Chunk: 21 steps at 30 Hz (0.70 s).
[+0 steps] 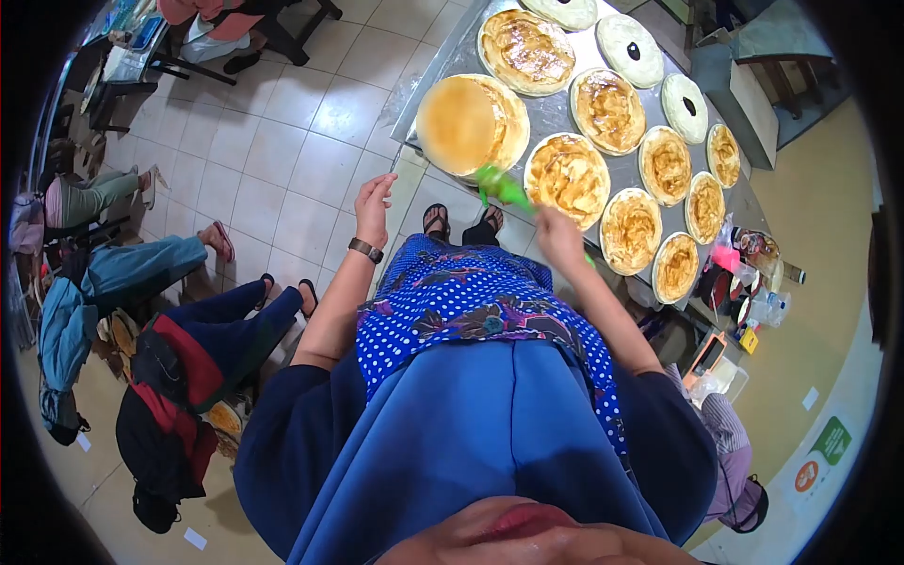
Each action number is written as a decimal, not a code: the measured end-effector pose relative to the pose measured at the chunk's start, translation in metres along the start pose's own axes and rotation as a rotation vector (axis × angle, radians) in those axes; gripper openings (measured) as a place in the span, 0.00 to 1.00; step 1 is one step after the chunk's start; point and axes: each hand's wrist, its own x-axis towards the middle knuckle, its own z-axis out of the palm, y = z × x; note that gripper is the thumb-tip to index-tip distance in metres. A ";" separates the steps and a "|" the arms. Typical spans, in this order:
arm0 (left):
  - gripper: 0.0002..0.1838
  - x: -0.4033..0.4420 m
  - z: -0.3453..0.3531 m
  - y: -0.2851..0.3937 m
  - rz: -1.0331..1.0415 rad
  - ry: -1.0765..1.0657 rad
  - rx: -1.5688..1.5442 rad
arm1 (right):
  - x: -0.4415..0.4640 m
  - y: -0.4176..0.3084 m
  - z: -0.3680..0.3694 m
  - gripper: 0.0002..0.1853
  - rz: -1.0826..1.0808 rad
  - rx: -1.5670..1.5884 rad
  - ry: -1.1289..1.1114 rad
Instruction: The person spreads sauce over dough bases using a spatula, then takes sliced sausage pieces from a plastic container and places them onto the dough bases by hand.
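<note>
My right hand (561, 237) is closed around a bright green long-handled tool (507, 187). Motion blurs the tool's head, so its kind is unclear. It points left, beside the near edges of two round flat pastries with glossy brown tops. One is the near pastry (568, 179); the other is the left corner pastry (513, 118), partly covered by a blurred tan patch. My left hand (374, 202), with a watch on its wrist, hovers over the floor left of the table. Its fingers are stretched out and nothing is in them.
More browned pastries (608, 110) and pale rounds with dark centres (630, 51) stand on the metal table (586, 58). Bottles and bags (749, 268) lie at its right end. Several people sit on the left; another person (730, 461) is at the lower right.
</note>
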 end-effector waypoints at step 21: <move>0.14 0.029 0.076 0.014 0.215 0.297 0.111 | 0.167 0.352 -0.185 0.17 0.673 0.413 0.622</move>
